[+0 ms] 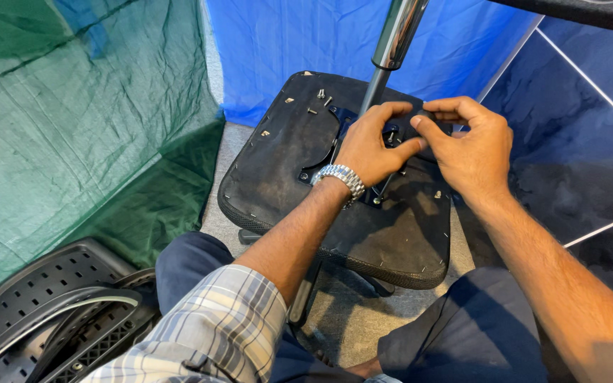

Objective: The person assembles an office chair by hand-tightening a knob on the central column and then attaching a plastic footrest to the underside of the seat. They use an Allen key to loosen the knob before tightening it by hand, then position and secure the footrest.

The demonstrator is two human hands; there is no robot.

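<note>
An upturned black office-chair seat (pixel 278 159) lies in front of me, its underside facing up. A black metal mechanism plate (pixel 342 119) is on it, with a chrome gas cylinder (pixel 395 35) rising from it. My left hand (pixel 372 142), with a metal watch on the wrist, rests on the plate, fingers curled. My right hand (pixel 471 145) pinches at the same spot, fingertips meeting the left thumb; whether a small part is held there is hidden. Loose screws (pixel 321 94) lie on the seat near its far edge.
A perforated black plastic chair back (pixel 51 312) lies at the lower left beside my knee. Green netting (pixel 72 120) hangs on the left and a blue tarp (pixel 285 42) behind. Dark glossy tiles (pixel 590 142) cover the floor on the right.
</note>
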